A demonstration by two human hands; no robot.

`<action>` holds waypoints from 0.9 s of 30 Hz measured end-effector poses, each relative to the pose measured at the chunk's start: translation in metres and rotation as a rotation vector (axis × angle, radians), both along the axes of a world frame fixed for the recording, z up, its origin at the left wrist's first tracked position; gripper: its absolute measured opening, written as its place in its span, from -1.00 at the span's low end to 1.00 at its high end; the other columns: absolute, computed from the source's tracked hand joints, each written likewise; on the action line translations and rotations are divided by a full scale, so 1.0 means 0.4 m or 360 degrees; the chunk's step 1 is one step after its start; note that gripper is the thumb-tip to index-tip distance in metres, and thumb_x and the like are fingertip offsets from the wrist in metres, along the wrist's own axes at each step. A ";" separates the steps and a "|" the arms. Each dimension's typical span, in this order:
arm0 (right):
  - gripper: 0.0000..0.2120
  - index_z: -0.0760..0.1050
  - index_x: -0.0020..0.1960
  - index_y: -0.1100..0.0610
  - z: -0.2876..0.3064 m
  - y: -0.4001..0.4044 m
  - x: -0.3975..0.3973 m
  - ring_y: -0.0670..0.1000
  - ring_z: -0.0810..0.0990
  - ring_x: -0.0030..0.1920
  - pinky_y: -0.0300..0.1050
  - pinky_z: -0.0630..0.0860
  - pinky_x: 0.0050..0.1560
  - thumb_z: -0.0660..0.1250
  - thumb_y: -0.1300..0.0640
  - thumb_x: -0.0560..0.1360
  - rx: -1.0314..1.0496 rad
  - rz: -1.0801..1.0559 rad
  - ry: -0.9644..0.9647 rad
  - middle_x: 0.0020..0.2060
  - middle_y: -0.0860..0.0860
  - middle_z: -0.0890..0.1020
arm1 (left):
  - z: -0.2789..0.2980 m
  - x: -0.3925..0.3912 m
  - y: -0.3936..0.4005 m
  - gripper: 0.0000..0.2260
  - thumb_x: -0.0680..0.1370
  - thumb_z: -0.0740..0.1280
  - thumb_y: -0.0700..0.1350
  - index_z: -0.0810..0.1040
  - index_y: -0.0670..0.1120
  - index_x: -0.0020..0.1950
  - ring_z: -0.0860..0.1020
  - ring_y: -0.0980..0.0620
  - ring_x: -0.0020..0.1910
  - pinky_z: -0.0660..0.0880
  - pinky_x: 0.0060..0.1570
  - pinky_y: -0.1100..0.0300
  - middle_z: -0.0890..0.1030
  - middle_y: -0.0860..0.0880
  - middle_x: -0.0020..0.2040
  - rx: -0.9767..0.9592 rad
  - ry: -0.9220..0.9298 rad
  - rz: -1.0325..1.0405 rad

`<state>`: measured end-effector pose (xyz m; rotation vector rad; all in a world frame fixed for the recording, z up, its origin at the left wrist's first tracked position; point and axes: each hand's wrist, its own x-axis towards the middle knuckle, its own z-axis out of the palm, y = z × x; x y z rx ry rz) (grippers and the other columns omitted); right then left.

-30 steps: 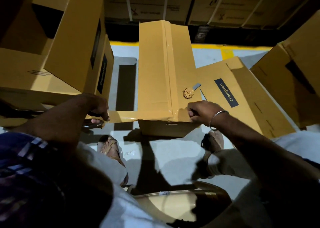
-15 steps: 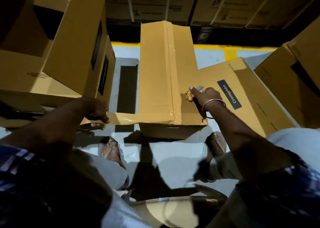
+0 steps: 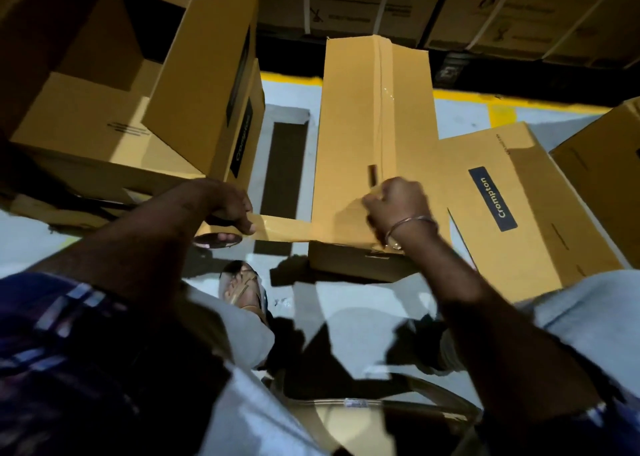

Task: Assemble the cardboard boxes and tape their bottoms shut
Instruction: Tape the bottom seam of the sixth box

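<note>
A long cardboard box [image 3: 349,126] lies bottom-up on the floor in front of me, with shiny tape [image 3: 385,91] along its centre seam. A brown tape strip [image 3: 284,228] stretches from the box's near edge out to the left. My left hand [image 3: 227,207] holds that strip taut and grips the tape roll [image 3: 218,240], which peeks out under its fingers. My right hand [image 3: 398,209] is fisted over the box's near end, where the strip comes off. It grips a small cutter that is mostly hidden; a dark tip [image 3: 372,175] shows just above the fist.
A flattened Crompton box [image 3: 519,213] lies to the right of the taped one, another carton [image 3: 606,164] beyond it. Open assembled boxes [image 3: 86,126] stack at left. Strapped cartons [image 3: 346,1] line the back behind a yellow floor line [image 3: 460,95]. My sandalled foot [image 3: 242,289] is below the tape.
My right hand reached to the small cutter on the box top, picked it up and came back to the near edge by the tape. My left hand keeps the strip stretched.
</note>
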<state>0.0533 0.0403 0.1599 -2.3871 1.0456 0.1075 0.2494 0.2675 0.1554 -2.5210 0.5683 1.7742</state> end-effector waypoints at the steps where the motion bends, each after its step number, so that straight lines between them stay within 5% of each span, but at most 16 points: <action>1: -0.74 0.64 -0.08 0.16 -0.003 0.067 -0.001 0.20 0.65 -0.14 -0.09 0.49 -0.22 0.35 -0.04 0.51 0.0052 0.0104 -0.0051 -0.17 0.16 0.67 | 0.003 0.000 0.000 -0.77 0.65 0.39 -0.12 0.58 -0.27 0.19 0.52 -0.07 -0.29 0.48 0.00 -0.03 0.60 -0.13 -0.26 -0.0007 0.0000 -0.0014; 8: -0.67 0.60 0.11 0.13 -0.065 0.386 0.029 0.28 0.61 0.05 0.00 0.48 -0.06 0.22 -0.08 0.61 0.0039 0.0359 0.0092 0.04 0.19 0.62 | -0.013 0.004 0.013 -0.77 0.67 0.37 -0.11 0.60 -0.29 0.13 0.53 -0.11 -0.44 0.54 -0.23 0.01 0.63 -0.21 -0.30 0.0069 0.0107 0.0237; 13: -0.76 0.59 0.10 0.12 -0.104 0.421 0.055 0.23 0.62 0.10 0.00 0.51 0.03 0.23 0.00 0.64 -0.0013 0.0370 0.0214 0.06 0.15 0.63 | 0.009 -0.003 -0.007 -0.79 0.63 0.43 -0.05 0.65 -0.19 -0.06 0.55 -0.13 -0.31 0.57 0.10 -0.21 0.64 -0.06 -0.41 -0.0104 -0.0093 0.0074; 18: -0.82 0.57 0.14 0.15 -0.155 0.487 -0.048 0.25 0.63 0.16 0.09 0.55 0.14 0.20 0.24 0.65 0.0082 0.0574 0.0458 0.09 0.20 0.65 | 0.002 0.005 -0.020 -0.72 0.58 0.49 -0.01 0.66 -0.20 0.12 0.65 -0.16 -0.03 0.58 0.23 -0.22 0.70 -0.16 -0.01 -0.0225 -0.0325 0.0154; 23: -0.73 0.60 0.01 0.04 -0.056 0.411 -0.043 0.12 0.58 -0.14 -0.06 0.40 -0.18 0.19 -0.09 0.61 -0.0056 0.0459 0.0123 -0.14 0.03 0.62 | 0.003 -0.008 -0.033 -0.77 0.63 0.43 -0.13 0.60 -0.26 0.20 0.61 -0.19 0.04 0.58 0.14 -0.06 0.63 -0.21 0.08 -0.0250 -0.0455 0.0192; 25: -0.73 0.61 -0.07 0.05 -0.016 0.321 -0.021 0.08 0.58 -0.20 -0.10 0.45 -0.24 0.26 -0.11 0.58 -0.0010 0.0419 0.0177 -0.23 -0.01 0.60 | 0.010 -0.006 -0.033 -0.78 0.66 0.36 -0.18 0.56 -0.28 0.24 0.64 -0.19 0.08 0.61 0.14 -0.07 0.63 -0.22 0.09 -0.0212 -0.0498 0.0226; 27: -0.76 0.64 -0.14 0.09 0.013 0.208 -0.003 0.12 0.62 -0.21 -0.15 0.42 -0.26 0.35 -0.06 0.55 0.0053 0.0310 0.0169 -0.28 0.02 0.62 | 0.017 -0.005 -0.032 -0.80 0.68 0.31 -0.20 0.54 -0.29 0.23 0.66 -0.16 -0.03 0.62 -0.09 -0.01 0.64 -0.23 0.03 -0.0158 -0.0528 0.0229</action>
